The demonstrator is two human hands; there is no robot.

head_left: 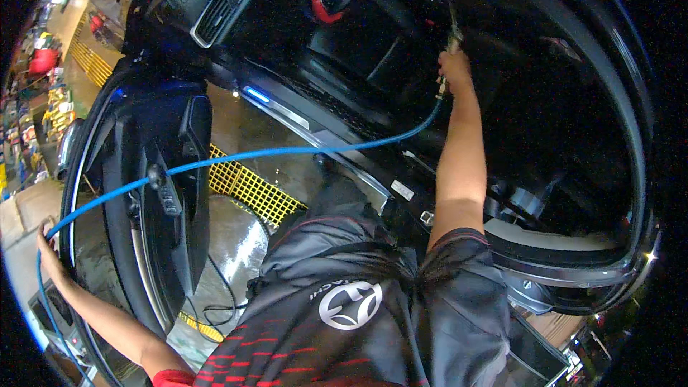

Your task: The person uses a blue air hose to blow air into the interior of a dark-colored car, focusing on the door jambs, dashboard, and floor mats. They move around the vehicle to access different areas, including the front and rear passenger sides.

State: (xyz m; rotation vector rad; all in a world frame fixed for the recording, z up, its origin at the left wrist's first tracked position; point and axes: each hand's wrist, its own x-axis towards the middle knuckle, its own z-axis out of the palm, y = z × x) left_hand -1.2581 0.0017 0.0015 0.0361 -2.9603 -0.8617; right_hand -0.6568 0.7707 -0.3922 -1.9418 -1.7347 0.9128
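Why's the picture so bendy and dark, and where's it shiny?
Head view: the fisheye lens bows the door frame near the rim; head view: the car interior is dim and grainy, so the tool in the right hand is hard to make out; head view: white glare shines off the floor, and a blue sill light glows.

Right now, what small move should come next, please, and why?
Perhaps the left hand should feed out more blue hose: it runs with little slack across the open car door to the metal nozzle tool in the right hand.
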